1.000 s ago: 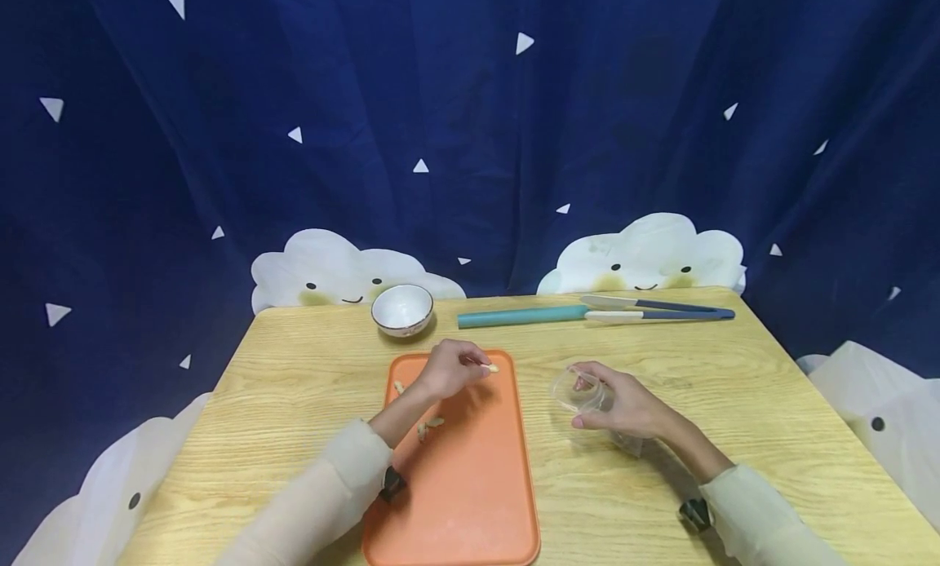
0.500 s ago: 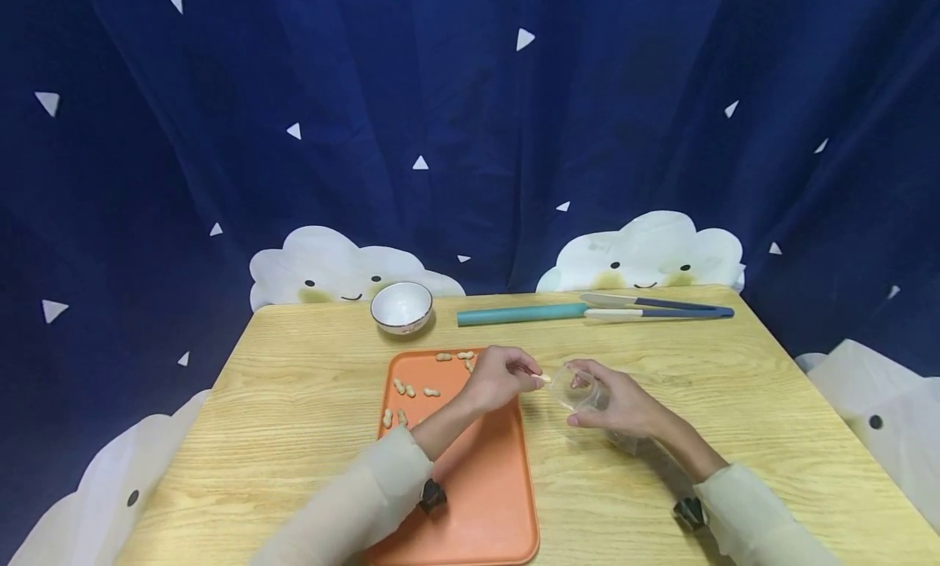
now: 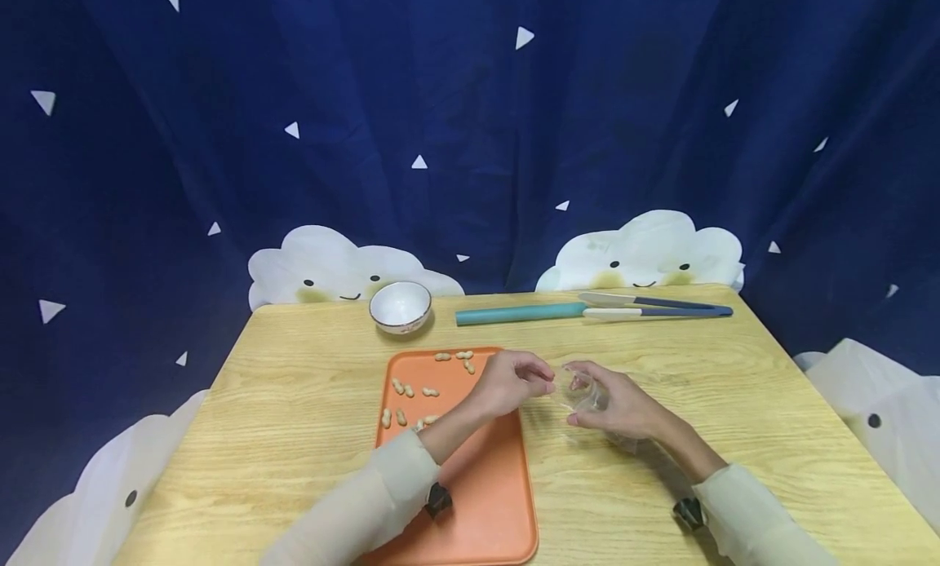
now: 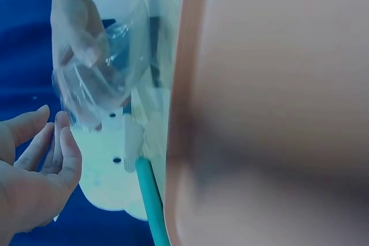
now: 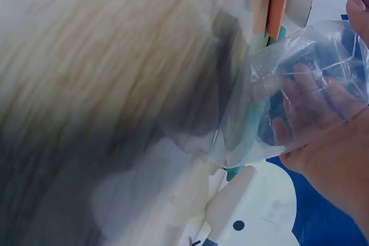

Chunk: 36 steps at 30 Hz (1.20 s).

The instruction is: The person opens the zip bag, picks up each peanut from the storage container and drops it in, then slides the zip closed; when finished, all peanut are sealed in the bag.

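Observation:
My right hand (image 3: 624, 403) holds a clear plastic bag (image 3: 580, 399) over the table, its mouth turned toward my left hand (image 3: 510, 382). In the right wrist view a small pale blurred spot shows in the bag (image 5: 242, 125); I cannot tell what it is. Beside the mouth, the left thumb and fingertips (image 4: 70, 151) stand apart in the left wrist view, with nothing seen between them. Several unshelled peanuts (image 3: 430, 392) lie on the far left part of the orange tray (image 3: 485, 484). The left forearm crosses above the tray and hides part of it.
A white bowl (image 3: 401, 328) with a dark rim stands behind the tray. Along the back of the wooden table (image 3: 294, 403) lie a teal stick (image 3: 521, 314) and blue-and-white tongs (image 3: 679, 311). A dark blue curtain (image 3: 470, 101) hangs behind.
My left hand has moved right from above the tray to the bag's mouth. The peanut it pinched is no longer seen between its fingers. The right hand has stayed nearly still with the bag.

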Each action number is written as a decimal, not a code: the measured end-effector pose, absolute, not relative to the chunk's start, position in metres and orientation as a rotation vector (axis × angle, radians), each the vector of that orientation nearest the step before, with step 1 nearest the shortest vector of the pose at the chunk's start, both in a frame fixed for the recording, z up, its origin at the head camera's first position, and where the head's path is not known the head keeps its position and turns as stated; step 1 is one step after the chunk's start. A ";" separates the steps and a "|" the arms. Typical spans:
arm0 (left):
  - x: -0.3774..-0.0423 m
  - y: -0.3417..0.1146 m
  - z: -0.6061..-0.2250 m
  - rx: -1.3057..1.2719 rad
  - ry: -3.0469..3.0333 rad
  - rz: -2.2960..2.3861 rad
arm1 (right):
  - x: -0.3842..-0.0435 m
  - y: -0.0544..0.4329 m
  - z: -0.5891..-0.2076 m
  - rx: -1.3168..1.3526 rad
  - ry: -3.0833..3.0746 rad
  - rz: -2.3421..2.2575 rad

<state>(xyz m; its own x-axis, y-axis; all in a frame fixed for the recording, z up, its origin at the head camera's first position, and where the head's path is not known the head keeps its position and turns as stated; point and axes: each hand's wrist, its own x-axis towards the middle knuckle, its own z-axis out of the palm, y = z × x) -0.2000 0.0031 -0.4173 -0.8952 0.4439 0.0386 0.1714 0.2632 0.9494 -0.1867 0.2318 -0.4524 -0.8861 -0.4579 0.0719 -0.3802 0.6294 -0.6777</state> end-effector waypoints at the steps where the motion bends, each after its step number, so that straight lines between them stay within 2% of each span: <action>1: -0.201 0.000 -0.417 0.578 2.306 1.682 | -0.187 0.232 -0.452 -0.708 2.740 -1.099; 16: -0.225 -0.080 -0.429 0.515 2.418 1.623 | -0.187 0.234 -0.452 -0.696 2.769 -1.086; 22: -0.231 -0.107 -0.436 0.367 2.497 1.522 | -0.188 0.235 -0.452 -0.691 2.781 -1.074; 29: -0.235 -0.130 -0.446 0.192 2.602 1.420 | -0.189 0.236 -0.452 -0.702 2.775 -1.072; 36: -0.233 -0.136 -0.449 0.137 2.609 1.371 | -0.188 0.236 -0.450 -0.697 2.763 -1.060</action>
<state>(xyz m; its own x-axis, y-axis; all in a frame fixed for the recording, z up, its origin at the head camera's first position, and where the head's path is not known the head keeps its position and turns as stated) -0.2327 -0.1357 -0.4494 -0.9775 0.1698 -0.1250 -0.0067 0.5675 0.8233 -0.1880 0.2357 -0.4498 -0.8898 -0.4512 0.0675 -0.3805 0.6524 -0.6554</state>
